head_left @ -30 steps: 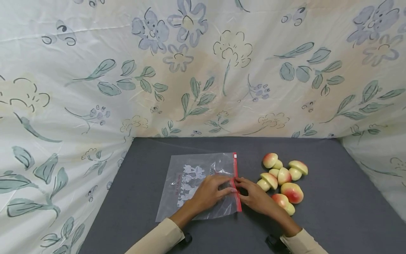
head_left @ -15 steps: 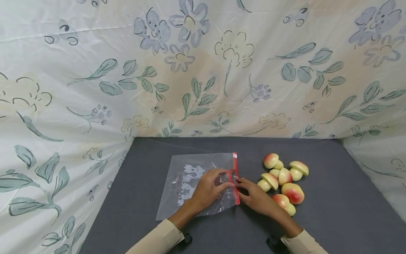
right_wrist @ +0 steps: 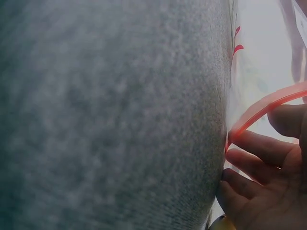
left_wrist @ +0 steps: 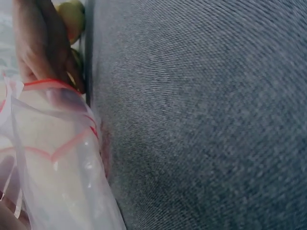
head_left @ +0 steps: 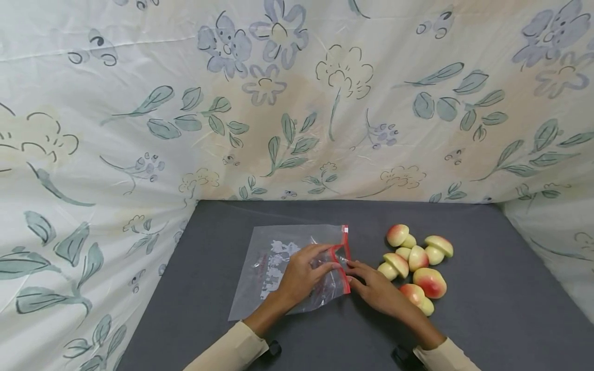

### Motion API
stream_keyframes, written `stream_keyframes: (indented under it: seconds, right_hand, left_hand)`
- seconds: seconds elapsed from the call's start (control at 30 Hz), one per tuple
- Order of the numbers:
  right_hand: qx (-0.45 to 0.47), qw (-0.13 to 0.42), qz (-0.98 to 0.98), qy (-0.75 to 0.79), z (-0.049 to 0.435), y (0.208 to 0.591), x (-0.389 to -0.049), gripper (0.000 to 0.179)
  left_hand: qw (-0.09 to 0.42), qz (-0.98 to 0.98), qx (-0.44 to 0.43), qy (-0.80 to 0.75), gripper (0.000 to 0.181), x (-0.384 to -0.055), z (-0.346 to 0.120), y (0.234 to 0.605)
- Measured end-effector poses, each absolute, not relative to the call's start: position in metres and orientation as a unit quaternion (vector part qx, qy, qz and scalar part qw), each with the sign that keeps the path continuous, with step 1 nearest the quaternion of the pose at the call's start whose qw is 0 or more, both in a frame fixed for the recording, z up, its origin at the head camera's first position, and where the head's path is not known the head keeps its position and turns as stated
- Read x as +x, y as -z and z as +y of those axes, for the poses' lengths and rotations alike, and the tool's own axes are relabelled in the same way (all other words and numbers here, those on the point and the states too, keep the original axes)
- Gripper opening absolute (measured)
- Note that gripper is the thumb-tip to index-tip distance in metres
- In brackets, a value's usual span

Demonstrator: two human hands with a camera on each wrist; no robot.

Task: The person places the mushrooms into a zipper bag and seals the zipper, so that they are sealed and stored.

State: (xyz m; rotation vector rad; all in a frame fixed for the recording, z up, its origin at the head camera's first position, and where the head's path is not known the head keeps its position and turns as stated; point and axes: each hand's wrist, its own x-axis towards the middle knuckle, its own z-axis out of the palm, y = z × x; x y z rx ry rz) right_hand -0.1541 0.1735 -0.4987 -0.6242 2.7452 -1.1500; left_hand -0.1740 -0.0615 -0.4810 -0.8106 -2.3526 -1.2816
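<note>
A clear zip bag [head_left: 260,257] with a red strip along its mouth and white printing lies on the dark table, its mouth towards the right. My left hand [head_left: 301,275] pinches the upper layer near the red strip, and the mouth gapes there. At the mouth's right side, my right hand [head_left: 376,286] holds the edge; in the right wrist view its thumb and fingers [right_wrist: 261,146] meet the red strip. Through the plastic in the left wrist view, part of the right hand [left_wrist: 41,52] shows at the mouth. Fingertip contact is partly hidden.
Several toy mushrooms [head_left: 419,256] with yellow and red caps lie loosely grouped just right of my right hand. A floral cloth [head_left: 297,129] hangs behind and on both sides of the grey table [head_left: 487,288].
My left hand has raised the bag's upper layer and drawn it slightly left, so the mouth has opened into a gap. My right hand has stayed almost in place at the edge.
</note>
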Motion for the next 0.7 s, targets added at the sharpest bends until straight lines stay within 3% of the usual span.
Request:
stream_keyframes:
  seconds: [0.2, 0.43, 0.7]
  right_hand:
    - [-0.187, 0.060, 0.903, 0.382, 0.174, 0.498, -0.152, 0.040]
    - [-0.187, 0.050, 0.904, 0.380, 0.177, 0.495, -0.147, 0.039]
    - [-0.194, 0.026, 0.900, 0.390, 0.181, 0.494, -0.139, 0.034]
  left_hand:
    - [0.189, -0.812, -0.283, 0.474, 0.045, -0.174, -0.063, 0.478]
    - [0.182, -0.803, -0.289, 0.488, 0.052, -0.173, -0.064, 0.476]
    - [0.169, -0.797, -0.282, 0.506, 0.048, -0.170, -0.065, 0.473]
